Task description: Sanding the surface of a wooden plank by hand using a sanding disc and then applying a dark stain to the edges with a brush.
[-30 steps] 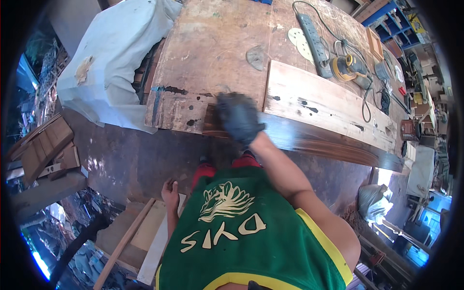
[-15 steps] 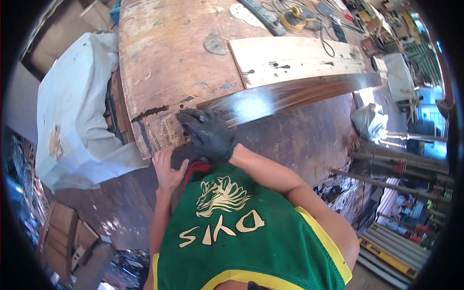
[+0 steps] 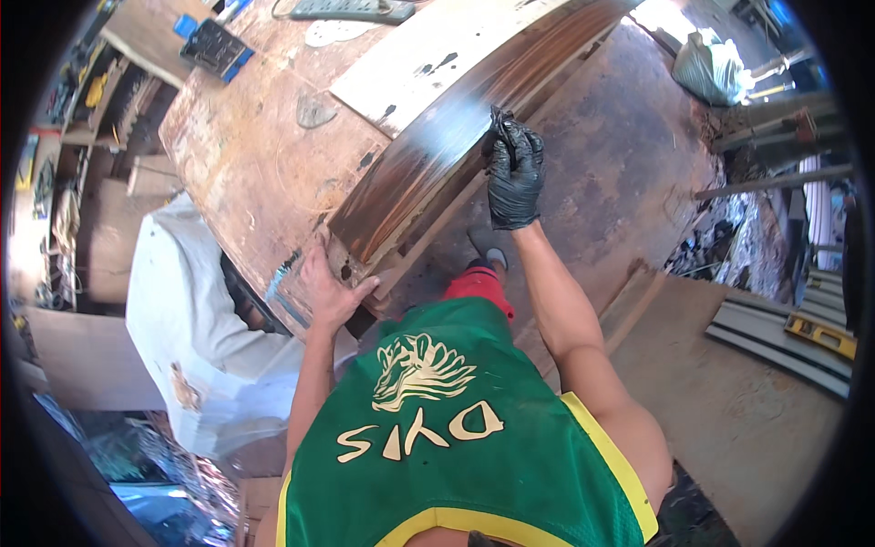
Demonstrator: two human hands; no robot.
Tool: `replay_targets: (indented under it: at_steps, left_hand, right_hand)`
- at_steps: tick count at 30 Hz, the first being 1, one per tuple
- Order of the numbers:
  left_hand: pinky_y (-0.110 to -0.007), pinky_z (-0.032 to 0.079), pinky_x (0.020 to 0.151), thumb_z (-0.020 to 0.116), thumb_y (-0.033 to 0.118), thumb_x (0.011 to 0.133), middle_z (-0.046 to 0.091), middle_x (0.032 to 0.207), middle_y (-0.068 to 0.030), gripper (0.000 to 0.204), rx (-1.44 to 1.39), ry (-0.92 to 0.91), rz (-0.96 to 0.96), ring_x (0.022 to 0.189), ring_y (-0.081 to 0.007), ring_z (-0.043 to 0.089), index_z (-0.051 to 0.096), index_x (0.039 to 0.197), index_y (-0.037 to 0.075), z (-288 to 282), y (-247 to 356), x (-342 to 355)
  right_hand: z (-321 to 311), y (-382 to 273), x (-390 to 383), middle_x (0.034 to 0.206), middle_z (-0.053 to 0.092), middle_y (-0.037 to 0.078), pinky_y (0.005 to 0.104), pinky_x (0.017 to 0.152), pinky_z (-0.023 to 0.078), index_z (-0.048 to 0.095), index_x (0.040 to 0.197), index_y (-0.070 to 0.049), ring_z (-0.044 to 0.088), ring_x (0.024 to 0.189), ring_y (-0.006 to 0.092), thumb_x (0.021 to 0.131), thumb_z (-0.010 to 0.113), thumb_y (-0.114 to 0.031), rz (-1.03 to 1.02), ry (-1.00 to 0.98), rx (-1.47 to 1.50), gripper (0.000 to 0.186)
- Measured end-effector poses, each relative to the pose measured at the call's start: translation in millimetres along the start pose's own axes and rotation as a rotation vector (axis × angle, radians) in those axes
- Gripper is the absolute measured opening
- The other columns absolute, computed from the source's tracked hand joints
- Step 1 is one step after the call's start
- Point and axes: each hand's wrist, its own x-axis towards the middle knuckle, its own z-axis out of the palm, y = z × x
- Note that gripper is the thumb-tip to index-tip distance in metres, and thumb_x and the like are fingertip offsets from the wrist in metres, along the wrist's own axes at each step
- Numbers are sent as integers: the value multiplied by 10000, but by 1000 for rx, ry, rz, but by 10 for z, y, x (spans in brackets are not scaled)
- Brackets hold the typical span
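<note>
A long dark-brown board (image 3: 447, 141) with a glossy, streaked face lies along the near edge of the worktable (image 3: 246, 155). My right hand (image 3: 516, 178), in a black glove, is at the board's near long edge, about midway along it. Its fingers are closed together, and a small dark crumpled piece shows at the tips, too unclear to name. My bare left hand (image 3: 330, 287) rests at the table's edge beside the board's near end, thumb spread from the fingers. Nothing shows in that hand.
A pale board (image 3: 401, 68) with dark spots lies behind the brown one. Further off are a flat grey scraper-like piece (image 3: 315, 110), a power strip (image 3: 355, 10) and a black-and-blue device (image 3: 216, 47). A white cloth-covered stack (image 3: 196, 328) stands left of the table.
My right hand has moved from the board's left end rightward along its edge. My left hand remains at the table's edge, near the board's end. The view has turned.
</note>
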Motion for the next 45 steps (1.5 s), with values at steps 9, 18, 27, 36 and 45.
replay_targets:
  at_steps: [9,18,27,36,45]
  left_hand:
    - [-503,324,1179,972,383,587,481,1445,-231,1180,-115,17,-14,1375,-411,417,382,1523,-27,205,-73,233]
    - [-516,383,1123,983,398,556,508,1406,-255,1187,-163,-40,-100,1329,-413,469,402,1495,-39,171,160,8]
    - [-358,511,1002,943,198,706,660,1302,-164,873,-949,-214,-191,1161,-232,653,514,1422,-57,6,256,85]
    - [-311,516,796,798,421,861,711,1146,-122,648,-777,-380,-525,947,-179,652,662,1285,-49,-73,-49,248]
    - [-313,442,633,741,551,864,677,757,-76,565,-945,-316,-513,669,-158,598,712,1009,5,-209,84,299]
  right_hand:
    - [-541,-194,-864,1146,726,135,406,926,515,705,1222,-19,667,1021,291,946,617,13,251,88,-100,291]
    - [-792,-146,-604,1150,733,127,357,927,545,706,1247,-29,679,1041,262,922,606,86,265,98,37,359]
    - [-596,-723,-64,1261,700,121,394,982,534,694,1291,-61,662,1107,284,893,652,65,-116,-50,-32,419]
    - [8,-922,177,1247,694,117,454,931,529,686,1314,-148,654,1087,329,902,679,-90,-352,-443,-17,416]
    - [379,-1318,-74,1170,702,134,474,887,530,685,1291,-152,652,1025,360,866,676,-74,-523,-698,-259,432]
